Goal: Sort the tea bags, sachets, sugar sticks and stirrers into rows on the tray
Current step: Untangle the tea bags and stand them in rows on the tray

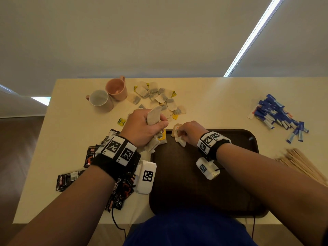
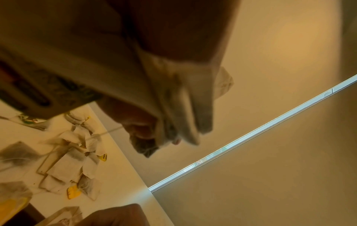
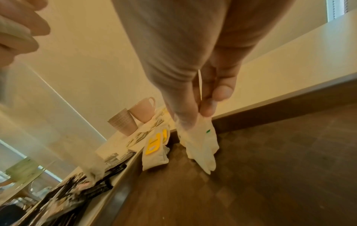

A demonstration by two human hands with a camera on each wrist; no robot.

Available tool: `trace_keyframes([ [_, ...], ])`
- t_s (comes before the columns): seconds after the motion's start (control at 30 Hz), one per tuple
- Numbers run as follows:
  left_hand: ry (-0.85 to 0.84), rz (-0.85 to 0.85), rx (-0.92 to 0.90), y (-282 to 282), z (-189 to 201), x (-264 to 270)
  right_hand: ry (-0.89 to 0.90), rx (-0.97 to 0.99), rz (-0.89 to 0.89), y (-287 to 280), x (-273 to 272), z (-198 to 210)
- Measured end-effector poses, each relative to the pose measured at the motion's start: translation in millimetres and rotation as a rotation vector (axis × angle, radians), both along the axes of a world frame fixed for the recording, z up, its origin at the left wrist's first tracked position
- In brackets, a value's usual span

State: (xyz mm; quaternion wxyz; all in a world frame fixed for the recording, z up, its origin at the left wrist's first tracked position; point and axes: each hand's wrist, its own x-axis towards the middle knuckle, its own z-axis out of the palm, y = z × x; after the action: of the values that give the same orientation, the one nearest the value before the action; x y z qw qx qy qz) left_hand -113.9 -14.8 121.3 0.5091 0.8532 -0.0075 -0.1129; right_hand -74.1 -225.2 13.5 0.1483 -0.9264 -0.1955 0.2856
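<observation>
Gripping tea bags (image 1: 154,118), both hands (image 1: 142,128) (image 1: 190,133) hover above the tray (image 1: 177,183).

Your left hand (image 1: 143,128) grips a bunch of tea bags (image 1: 154,115) over the far-left corner of the dark brown tray (image 1: 186,183), while your right hand (image 1: 190,133) pinches a pale tea bag (image 3: 201,143) hanging onto the tray's far edge. The loose tea bag pile (image 1: 159,97) with yellow tags lies on the worktop beyond the tray. Black sachets (image 1: 67,179) lie left of the tray, blue sugar sticks (image 1: 278,116) far right, wooden stirrers (image 1: 301,164) right, bundled.
</observation>
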Motion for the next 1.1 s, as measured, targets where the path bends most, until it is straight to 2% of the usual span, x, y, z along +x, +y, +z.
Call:
trace_keyframes([
  [0.13,0.013,0.010,-0.003,1.9,-0.8,0.4,0.048,-0.073,-0.016,7.9,15.2,-6.7],
  [0.27,0.006,0.002,0.011,3.2,-1.3,1.4,-0.038,-0.020,-0.129,1.5,16.2,-14.6],
  [0.57,0.015,0.002,0.012,-0.2,0.2,2.7,-0.048,0.031,-0.231,-9.6,7.5,-1.3],
  [0.67,-0.002,-0.002,0.002,-2.0,4.6,2.4,-0.140,0.151,-0.256,-6.5,-0.2,19.4],
  [0.9,-0.003,0.057,-0.023,0.4,2.7,7.3,-0.242,0.688,-0.348,15.3,-18.3,92.0],
  [1.0,0.042,0.037,-0.057,0.4,1.5,2.6,-0.227,0.812,-0.223,24.3,-11.9,118.7],
  [1.1,0.067,0.003,-0.081,-3.6,3.9,-2.6,-0.173,0.813,-0.070,36.3,-9.0,134.4],
])
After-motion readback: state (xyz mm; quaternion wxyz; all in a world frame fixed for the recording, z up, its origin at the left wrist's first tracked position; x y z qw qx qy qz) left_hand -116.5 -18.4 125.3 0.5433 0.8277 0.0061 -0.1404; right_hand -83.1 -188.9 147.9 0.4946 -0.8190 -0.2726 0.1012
